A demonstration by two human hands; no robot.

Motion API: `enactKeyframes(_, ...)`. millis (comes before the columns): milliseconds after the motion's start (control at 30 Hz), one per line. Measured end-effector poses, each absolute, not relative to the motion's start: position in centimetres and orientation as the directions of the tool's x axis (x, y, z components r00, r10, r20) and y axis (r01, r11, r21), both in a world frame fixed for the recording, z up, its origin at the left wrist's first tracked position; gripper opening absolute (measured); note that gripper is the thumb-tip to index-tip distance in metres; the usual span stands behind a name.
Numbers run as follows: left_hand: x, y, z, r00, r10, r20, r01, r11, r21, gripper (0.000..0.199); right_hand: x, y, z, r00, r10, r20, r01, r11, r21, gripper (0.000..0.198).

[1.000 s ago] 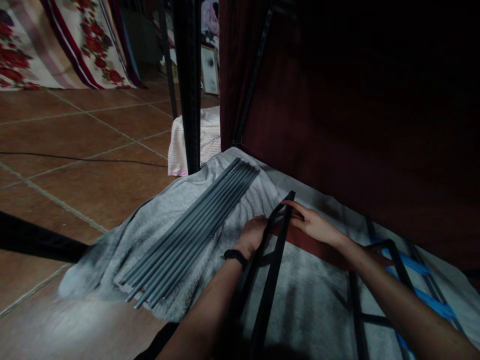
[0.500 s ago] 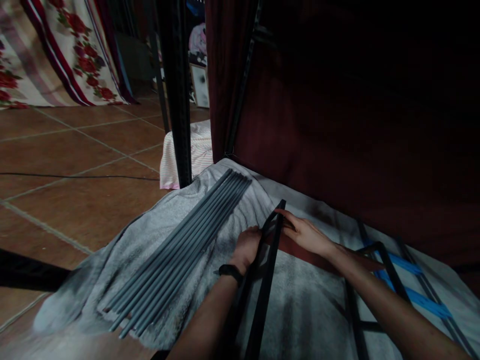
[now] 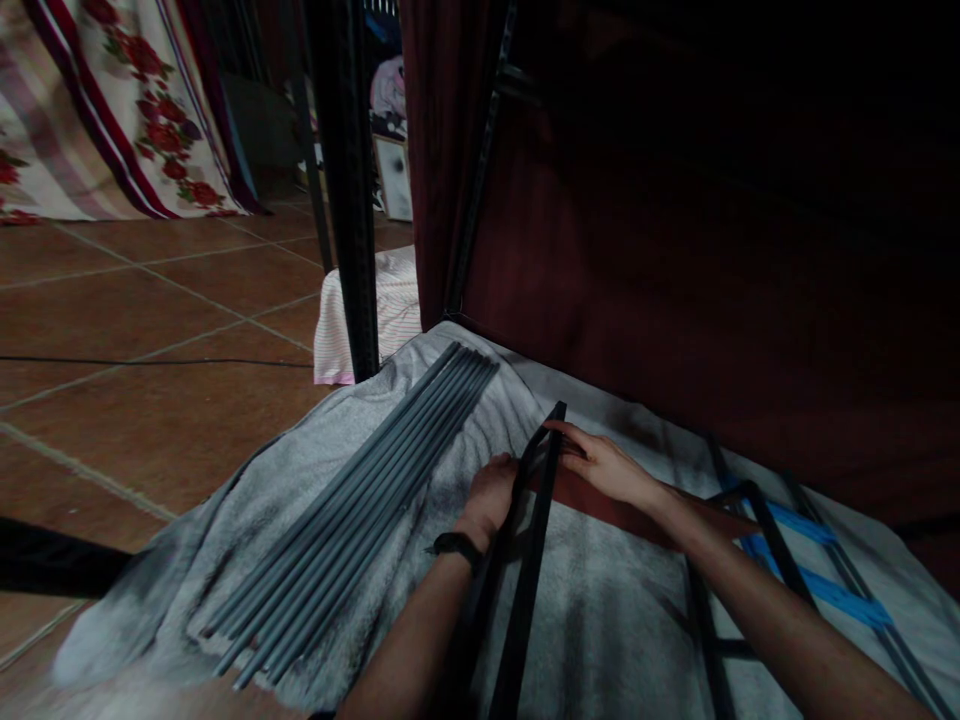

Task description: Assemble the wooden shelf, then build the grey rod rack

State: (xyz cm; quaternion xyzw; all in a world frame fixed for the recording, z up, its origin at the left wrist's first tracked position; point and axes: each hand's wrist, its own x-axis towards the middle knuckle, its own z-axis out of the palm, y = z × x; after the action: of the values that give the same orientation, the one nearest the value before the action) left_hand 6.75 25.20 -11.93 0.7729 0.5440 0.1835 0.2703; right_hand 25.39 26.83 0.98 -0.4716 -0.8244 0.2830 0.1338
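A narrow black frame [image 3: 529, 575] with two long bars stands in front of me on the grey blanket [image 3: 615, 610]. My left hand [image 3: 491, 492], with a black band at the wrist, is closed around its left bar near the far end; the fingertips are partly hidden. On the other side, my right hand [image 3: 600, 462] grips the right bar close to the far corner, with its fingers curled around the bar. Left of the frame, several grey rods [image 3: 356, 510] lie side by side on the blanket.
At the right lie another black frame [image 3: 776, 545] and blue strips [image 3: 840, 597] across dark bars. A black upright post [image 3: 360, 250] stands beyond the rods. Dark red cloth [image 3: 637, 290] hangs at the back. A black cable [image 3: 157, 361] runs over the tiled floor [image 3: 82, 420].
The view has shifted slightly. Both hands keep their hold on the black frame, with little visible movement.
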Motion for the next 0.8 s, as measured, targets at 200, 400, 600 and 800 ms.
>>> enactKeyframes(200,6.4,25.6,-12.3,0.353,0.936,0.005,0.717,-0.274,0.641,0.033,25.6,27.0,1.0,-0.523,0.849,-0.076,0.713,0.387,-0.584,0.054)
enactKeyframes(400,6.1,26.1,-13.0,0.369,0.930,-0.008,0.709,-0.276,0.649,0.032,25.5,27.0,1.3,-0.533,0.843,-0.072,0.731,0.416,-0.541,0.051)
enactKeyframes(600,6.4,25.6,-12.9,0.332,0.943,0.019,0.723,-0.268,0.637,0.032,25.5,26.8,1.0,-0.503,0.864,-0.025,0.725,0.406,-0.557,0.058)
enactKeyframes(800,6.5,25.5,-12.7,0.354,0.935,0.016,0.714,-0.281,0.641,0.032,25.3,26.6,1.0,-0.488,0.872,-0.019,0.736,0.400,-0.546,0.056)
